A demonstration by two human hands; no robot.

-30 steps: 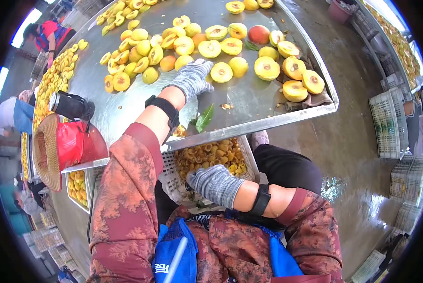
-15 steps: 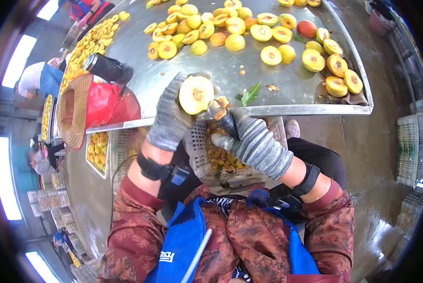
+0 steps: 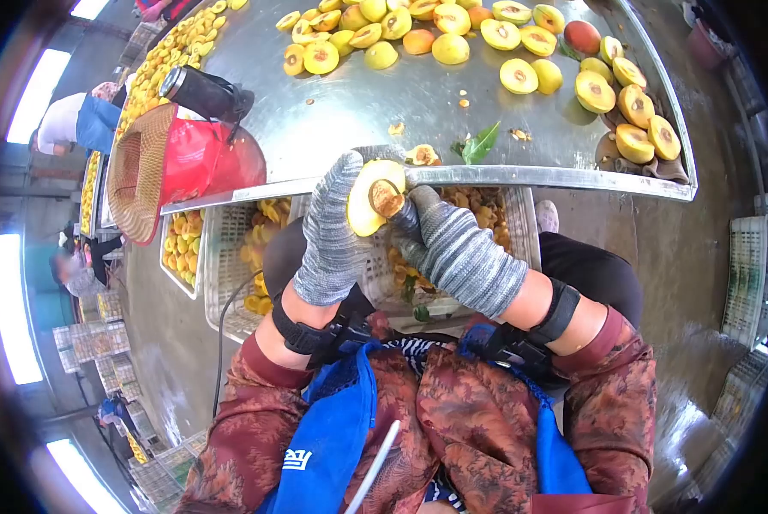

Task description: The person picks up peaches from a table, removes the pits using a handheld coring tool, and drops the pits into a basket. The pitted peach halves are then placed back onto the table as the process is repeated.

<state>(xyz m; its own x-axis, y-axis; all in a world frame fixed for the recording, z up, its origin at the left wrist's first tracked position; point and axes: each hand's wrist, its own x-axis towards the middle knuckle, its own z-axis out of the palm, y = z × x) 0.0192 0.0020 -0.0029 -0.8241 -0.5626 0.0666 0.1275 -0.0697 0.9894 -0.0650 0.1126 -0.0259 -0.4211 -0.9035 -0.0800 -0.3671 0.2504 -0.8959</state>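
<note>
My left hand point(image 3: 331, 227), in a grey knitted glove, is closed round a yellow peach half point(image 3: 366, 216) by the table's front edge. The cut face of the half is turned toward my right, with a brown, rough centre. My right hand point(image 3: 471, 255), gloved alike, grips a dark-handled pitting tool point(image 3: 408, 223). The tool's head is at the brown centre of the half; its metal end is mostly hidden there. Just beyond my fingers, a peach scrap point(image 3: 423, 155) lies on the metal table point(image 3: 315, 128), near a green leaf point(image 3: 482, 144).
Several peach halves point(image 3: 451, 49) lie across the table's far and right parts. A black flask point(image 3: 202, 92), a red bag point(image 3: 208, 163) and a straw hat point(image 3: 140, 171) sit at its left corner. Below stand crates point(image 3: 226, 248) with peach pieces. Other people point(image 3: 67, 122) are at the left.
My hands have drawn the peach half slightly back and turned its cut face sideways. The tool's head has moved from the rim to the centre. The view has shifted a little.
</note>
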